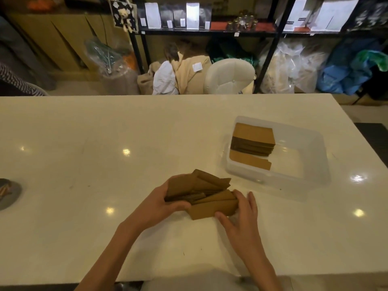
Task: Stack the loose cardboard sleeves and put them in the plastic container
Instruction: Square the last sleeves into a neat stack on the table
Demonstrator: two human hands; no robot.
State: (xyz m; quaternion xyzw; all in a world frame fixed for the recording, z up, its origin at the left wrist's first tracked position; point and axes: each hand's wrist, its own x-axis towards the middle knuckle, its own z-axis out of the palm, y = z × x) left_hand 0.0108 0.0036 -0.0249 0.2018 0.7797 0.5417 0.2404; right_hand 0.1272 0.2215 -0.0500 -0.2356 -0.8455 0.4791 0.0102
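Observation:
A loose, uneven bunch of brown cardboard sleeves (201, 190) sits on the white table just in front of me. My left hand (161, 200) grips the bunch from its left side, fingers curled around the edges. My right hand (241, 213) presses against the bunch's right end, thumb under the lowest sleeve and fingers spread. To the right and further back stands the clear plastic container (302, 181). A neat stack of sleeves (253, 141) lies in its left half, with one flat sleeve (249, 161) lying in front of the stack.
The white table (105, 143) reaches its far edge behind the container. A grey round object (8, 194) sits at the left edge. Beyond the table are a white stool (231, 78), bags on the floor and black shelving (210, 32) with pouches and jars.

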